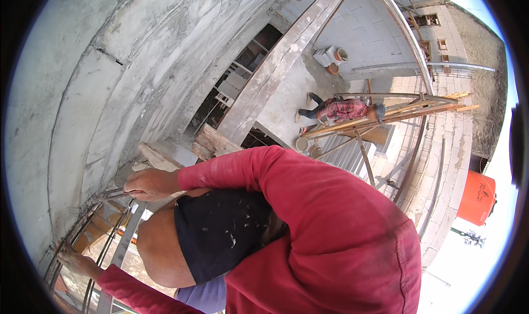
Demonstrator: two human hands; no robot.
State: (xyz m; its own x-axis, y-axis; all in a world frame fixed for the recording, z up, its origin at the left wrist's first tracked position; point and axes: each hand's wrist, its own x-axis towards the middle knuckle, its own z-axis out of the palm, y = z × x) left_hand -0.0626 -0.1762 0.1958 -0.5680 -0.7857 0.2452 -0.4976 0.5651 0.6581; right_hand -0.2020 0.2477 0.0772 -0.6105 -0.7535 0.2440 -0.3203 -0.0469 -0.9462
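Note:
A cage of dark steel reinforcing bars (91, 283) runs along the block wall at the lower left. My left hand (80, 261) reaches to it from below, fingers closed around a bar close to the wall. Farther up, my right hand (150, 184) is closed on a dark metal tool (112, 194) with two thin arms, like pincers, beside the upper end of the bars. The hand hides part of this tool. Between my arms show my bent bare knee (160, 245) and dark shorts (220, 228) with pale splashes. Red sleeves (220, 171) cover both arms.
A rough grey block wall (110, 66) rises on my left. A grey board (122, 239) lies beside the bars. A long beam (286, 55) crosses ahead. Well below, a co-worker in a checked shirt (352, 109) is near timber poles (408, 111). An orange tank (475, 197) stands right.

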